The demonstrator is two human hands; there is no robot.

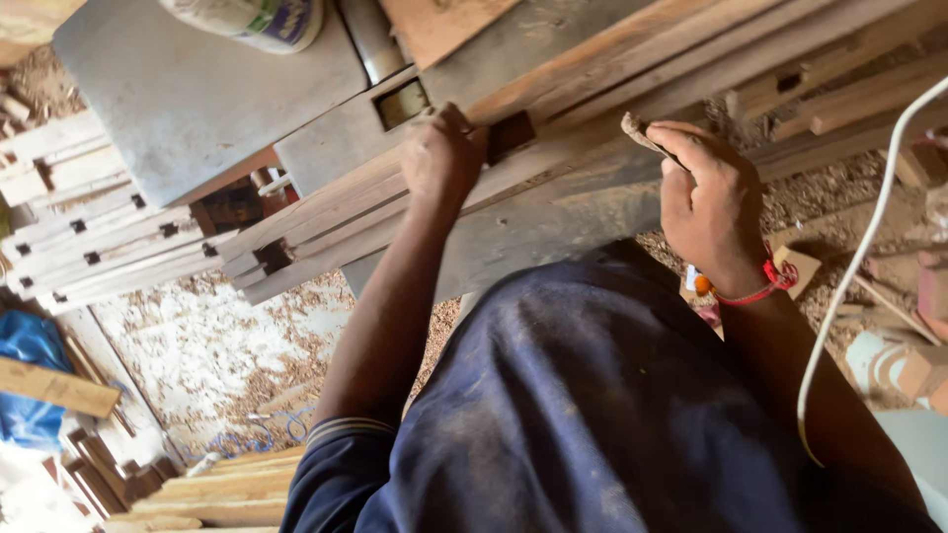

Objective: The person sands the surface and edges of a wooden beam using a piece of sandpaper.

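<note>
Your left hand (441, 158) pressed closed on the rough mortised rails (326, 212); your right hand (709, 202) pinched folded sandpaper (640, 133) beside them.

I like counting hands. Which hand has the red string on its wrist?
The right hand, holding a scrap of sandpaper. The left hand, pressing the wooden bars, has none.

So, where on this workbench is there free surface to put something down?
The grey machine table is bare between the white bag and the mortised rails. Crowded: the rails under the left hand, and the stacked timber behind the right hand, which pinches sandpaper.
</note>
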